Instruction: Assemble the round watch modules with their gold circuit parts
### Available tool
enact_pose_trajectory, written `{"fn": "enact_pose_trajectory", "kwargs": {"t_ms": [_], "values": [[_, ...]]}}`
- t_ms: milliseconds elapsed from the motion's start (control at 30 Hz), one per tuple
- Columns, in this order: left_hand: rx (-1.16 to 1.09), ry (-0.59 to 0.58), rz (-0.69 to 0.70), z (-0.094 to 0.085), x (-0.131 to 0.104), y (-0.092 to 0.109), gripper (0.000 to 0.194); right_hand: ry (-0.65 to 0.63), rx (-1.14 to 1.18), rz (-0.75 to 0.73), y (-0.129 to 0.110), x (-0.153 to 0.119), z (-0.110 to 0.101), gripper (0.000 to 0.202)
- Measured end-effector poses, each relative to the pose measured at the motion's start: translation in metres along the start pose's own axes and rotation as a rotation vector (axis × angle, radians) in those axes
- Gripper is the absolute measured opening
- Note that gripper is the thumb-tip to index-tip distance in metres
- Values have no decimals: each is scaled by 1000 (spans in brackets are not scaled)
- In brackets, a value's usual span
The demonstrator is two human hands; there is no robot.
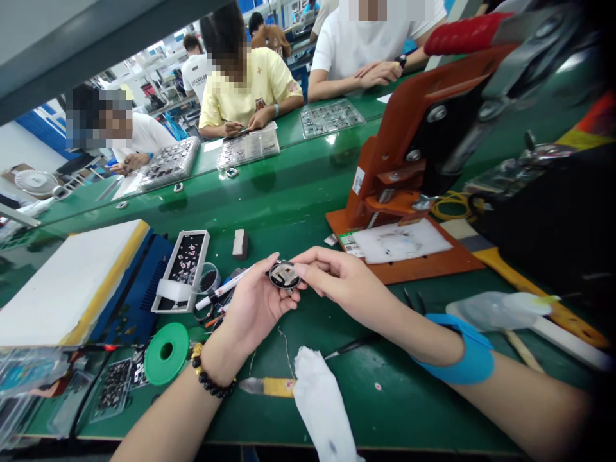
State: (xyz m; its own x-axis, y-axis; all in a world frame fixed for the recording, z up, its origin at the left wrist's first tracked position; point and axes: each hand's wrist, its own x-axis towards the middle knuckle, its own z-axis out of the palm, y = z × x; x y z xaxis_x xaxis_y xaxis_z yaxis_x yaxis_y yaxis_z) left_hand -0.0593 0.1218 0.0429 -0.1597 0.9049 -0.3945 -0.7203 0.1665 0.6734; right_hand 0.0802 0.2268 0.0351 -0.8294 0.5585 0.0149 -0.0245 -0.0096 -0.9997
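Observation:
A small round watch case [283, 274], dark at the rim with pale and black parts inside, is held up over the middle of the green bench. My left hand [255, 301] grips it from the left, thumb along its edge and fingers curled underneath. From the right, my right hand [332, 273] pinches at its rim with thumb and forefinger; whether a tiny part sits between those fingertips is hidden. Below the hands lie a white cloth-like wrap [322, 398] and a yellow-handled brush [269, 386]. Dark tweezers [353, 345] rest beside the wrap.
An orange hand press [399, 147] stands at the right, with a white pad [404, 242] on its base. Leftward are a parts tray [187, 256], a green spool [167, 353] and a blue box [144, 282]. Co-workers sit across the bench behind component trays [250, 149].

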Motion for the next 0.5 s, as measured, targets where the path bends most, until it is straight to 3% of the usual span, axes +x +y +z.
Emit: {"fn": "enact_pose_trajectory", "kwargs": {"t_ms": [233, 500], "values": [[46, 62, 83, 2, -1, -2, 28, 19, -56, -24, 3, -2, 2, 27], [35, 44, 163, 1, -2, -3, 30, 80, -140, -81, 2, -3, 3, 29]]}}
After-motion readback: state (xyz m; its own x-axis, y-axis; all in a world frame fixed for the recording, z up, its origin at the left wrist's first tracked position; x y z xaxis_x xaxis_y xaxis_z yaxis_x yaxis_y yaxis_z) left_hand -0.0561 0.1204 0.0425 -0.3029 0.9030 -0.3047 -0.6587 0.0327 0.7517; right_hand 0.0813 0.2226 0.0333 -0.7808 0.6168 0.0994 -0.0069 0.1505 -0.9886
